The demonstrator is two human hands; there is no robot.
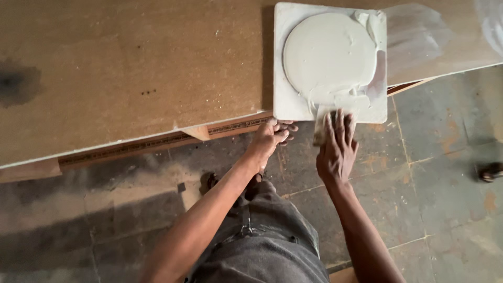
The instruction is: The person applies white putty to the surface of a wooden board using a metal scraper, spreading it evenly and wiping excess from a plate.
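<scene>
Right hand (337, 149) grips a putty knife (327, 116) at the white mixing board (287, 99); left hand (271, 137) clutches that board's underside.

Free room lay over the bare brown board (131, 68), left of the white square slab (293, 99). The slab, heaped with pale putty (327, 52), blocked the far right; grey stone floor (445, 173) stayed open near right.

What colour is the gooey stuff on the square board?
Pale greyish white paste, clearest in the head view.
</scene>
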